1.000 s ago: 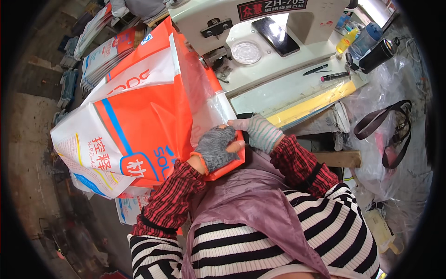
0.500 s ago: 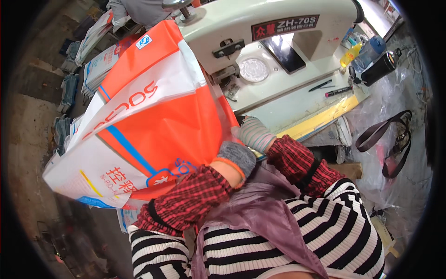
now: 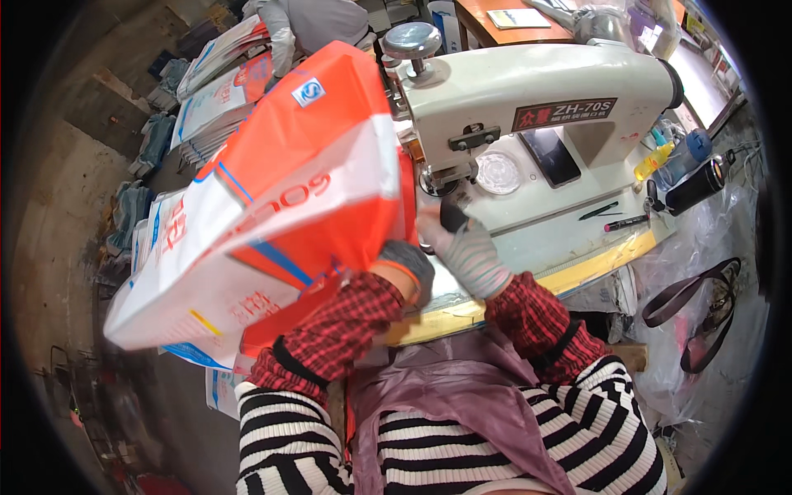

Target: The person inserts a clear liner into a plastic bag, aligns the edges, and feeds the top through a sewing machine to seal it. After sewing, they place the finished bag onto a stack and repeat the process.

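Overhead, one orange-and-white woven sack in two gloved hands, left and right, each grip pinching its edge beside one sewing machine

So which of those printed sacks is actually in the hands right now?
The big orange-and-white sack lifted beside the sewing machine; the others lie stacked flat in a pile behind it, untouched.

gloved left hand gripping, right hand pinching
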A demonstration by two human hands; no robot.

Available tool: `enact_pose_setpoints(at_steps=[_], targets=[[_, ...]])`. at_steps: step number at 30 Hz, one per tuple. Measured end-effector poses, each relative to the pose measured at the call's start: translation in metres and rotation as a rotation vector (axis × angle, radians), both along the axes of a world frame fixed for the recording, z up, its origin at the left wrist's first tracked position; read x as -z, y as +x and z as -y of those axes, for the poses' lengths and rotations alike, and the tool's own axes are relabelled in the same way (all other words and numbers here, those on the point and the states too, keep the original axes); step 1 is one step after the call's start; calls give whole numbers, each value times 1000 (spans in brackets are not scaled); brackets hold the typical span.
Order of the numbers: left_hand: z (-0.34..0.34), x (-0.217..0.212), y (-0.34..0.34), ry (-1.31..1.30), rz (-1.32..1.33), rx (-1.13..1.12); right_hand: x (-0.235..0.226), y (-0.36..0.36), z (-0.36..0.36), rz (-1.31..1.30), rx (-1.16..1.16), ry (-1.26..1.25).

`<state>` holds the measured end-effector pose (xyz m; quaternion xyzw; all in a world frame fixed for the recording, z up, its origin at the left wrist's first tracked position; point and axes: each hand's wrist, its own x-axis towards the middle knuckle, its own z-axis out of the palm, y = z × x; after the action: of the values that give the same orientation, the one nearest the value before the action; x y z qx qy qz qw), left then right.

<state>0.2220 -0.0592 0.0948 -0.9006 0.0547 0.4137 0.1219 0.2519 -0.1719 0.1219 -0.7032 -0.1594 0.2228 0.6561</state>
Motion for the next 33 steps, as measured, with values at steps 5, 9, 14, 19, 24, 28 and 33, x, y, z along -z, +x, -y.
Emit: enact_pose_setpoints(at_steps=[5, 9, 14, 19, 24, 28, 33], targets=[[41, -19, -67, -151, 9, 307, -65, -9, -7, 76, -178, 34], [42, -76, -145, -338, 1281, 360, -46, -1, -9, -17, -52, 333], [-81, -195, -244, 305, 1262, -30, -60, 15, 37, -269, 21, 570], [-197, -220, -292, 967, 1284, 109, -122, -38, 41, -59, 24, 773], [-143, -340, -320, 527, 1801, 389, -111, -44, 31, 5, 120, 656], [-196, -252, -303, 853, 1778, 509, -28, -34, 40, 620, 138, 273], [-296, -83, -382, 969, 1550, -230, 5, -117, 25, 979, -320, -229]])
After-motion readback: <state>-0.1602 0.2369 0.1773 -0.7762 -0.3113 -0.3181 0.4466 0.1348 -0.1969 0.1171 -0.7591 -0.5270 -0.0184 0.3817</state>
